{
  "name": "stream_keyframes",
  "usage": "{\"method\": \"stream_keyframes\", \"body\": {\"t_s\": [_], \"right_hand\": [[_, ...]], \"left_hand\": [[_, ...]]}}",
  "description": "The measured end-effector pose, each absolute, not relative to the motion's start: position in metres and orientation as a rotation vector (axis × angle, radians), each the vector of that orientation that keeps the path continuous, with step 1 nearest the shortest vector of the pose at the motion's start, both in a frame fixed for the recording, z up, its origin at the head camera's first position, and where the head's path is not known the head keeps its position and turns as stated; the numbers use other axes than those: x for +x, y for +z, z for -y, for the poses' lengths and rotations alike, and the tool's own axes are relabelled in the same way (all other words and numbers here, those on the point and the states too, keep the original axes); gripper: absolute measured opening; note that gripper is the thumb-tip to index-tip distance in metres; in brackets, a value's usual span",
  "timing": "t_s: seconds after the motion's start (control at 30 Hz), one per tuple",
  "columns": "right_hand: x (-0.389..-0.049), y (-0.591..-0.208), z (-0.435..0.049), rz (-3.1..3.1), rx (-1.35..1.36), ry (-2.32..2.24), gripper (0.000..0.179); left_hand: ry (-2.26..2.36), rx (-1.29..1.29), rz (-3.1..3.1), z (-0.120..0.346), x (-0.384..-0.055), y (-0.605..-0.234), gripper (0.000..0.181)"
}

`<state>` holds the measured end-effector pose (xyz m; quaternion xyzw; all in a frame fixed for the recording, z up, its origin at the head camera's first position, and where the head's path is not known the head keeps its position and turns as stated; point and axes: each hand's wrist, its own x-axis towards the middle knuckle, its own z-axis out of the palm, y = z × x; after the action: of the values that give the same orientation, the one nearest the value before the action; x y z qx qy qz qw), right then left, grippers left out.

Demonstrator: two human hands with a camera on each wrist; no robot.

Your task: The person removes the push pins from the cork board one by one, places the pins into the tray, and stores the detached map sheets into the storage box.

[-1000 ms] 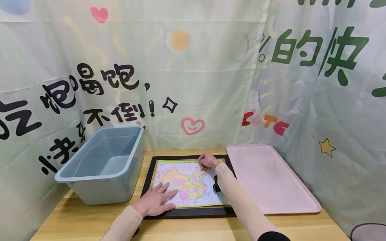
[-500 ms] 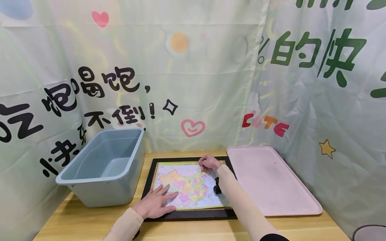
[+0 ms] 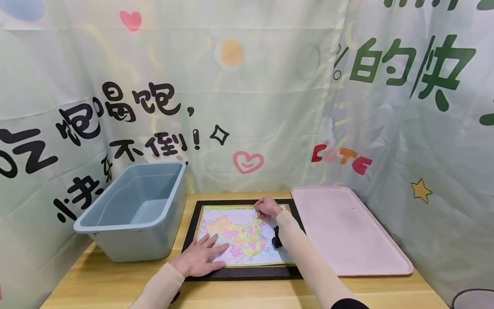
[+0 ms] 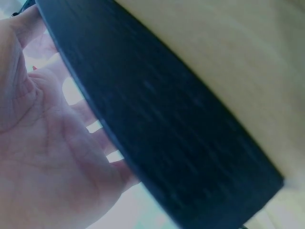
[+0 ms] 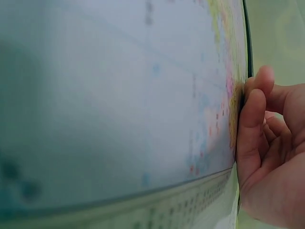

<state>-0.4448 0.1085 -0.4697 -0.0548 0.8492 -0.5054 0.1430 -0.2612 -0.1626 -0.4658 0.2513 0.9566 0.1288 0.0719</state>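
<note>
Blue tub (image 3: 133, 245) shows from head alone; left hand (image 3: 200, 258) spread, right hand's (image 3: 267, 207) hold unclear.

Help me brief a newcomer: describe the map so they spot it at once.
On the wooden table, between the blue-grey tub at left and pink tray at right, lies a black-framed board. The map of China is on it, partly under the spread left hand. Unlike the plain tub and tray, it shows many-coloured regions on pale blue.

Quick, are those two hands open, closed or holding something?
Left hand: open, spread over the map.
Right hand: curled; whether it holds anything cannot be told.
</note>
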Motion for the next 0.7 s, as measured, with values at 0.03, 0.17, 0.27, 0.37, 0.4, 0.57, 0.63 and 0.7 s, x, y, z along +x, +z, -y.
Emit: {"method": "stream_keyframes", "body": {"t_s": [0.03,0.17,0.27,0.37,0.4,0.57,0.63,0.7], "right_hand": [[-0.4447,-0.4695,-0.1099,-2.45,-0.158,-1.457,0.022],[-0.4452,-0.4696,-0.1132,-2.455,-0.169,-1.464,0.02],[-0.446,-0.4691,-0.1118,-2.463,-0.183,-1.462,0.018],[-0.4455,-0.4693,-0.1102,-2.462,-0.187,-1.458,0.017],[-0.4451,-0.4696,-0.1098,-2.457,-0.186,-1.459,0.017],[-0.4421,-0.4696,-0.107,-2.468,-0.198,-1.453,0.016],[-0.4408,-0.4696,-0.1066,-2.489,-0.206,-1.437,0.016],[-0.4398,-0.4706,-0.1078,-2.506,-0.199,-1.42,0.016]], "left_hand": [[0.389,0.759,-2.871,0.1616,-0.2615,-0.4655,0.059],[0.389,0.764,-2.872,0.1593,-0.2626,-0.4636,0.058],[0.384,0.753,-2.878,0.1598,-0.2631,-0.4621,0.058],[0.39,0.747,-2.876,0.161,-0.2623,-0.4623,0.058],[0.392,0.747,-2.872,0.1615,-0.2619,-0.4626,0.058],[0.379,0.754,-2.881,0.1635,-0.261,-0.4645,0.06],[0.367,0.757,-2.882,0.1641,-0.2615,-0.4664,0.06],[0.356,0.769,-2.874,0.1646,-0.262,-0.4683,0.061]]}}
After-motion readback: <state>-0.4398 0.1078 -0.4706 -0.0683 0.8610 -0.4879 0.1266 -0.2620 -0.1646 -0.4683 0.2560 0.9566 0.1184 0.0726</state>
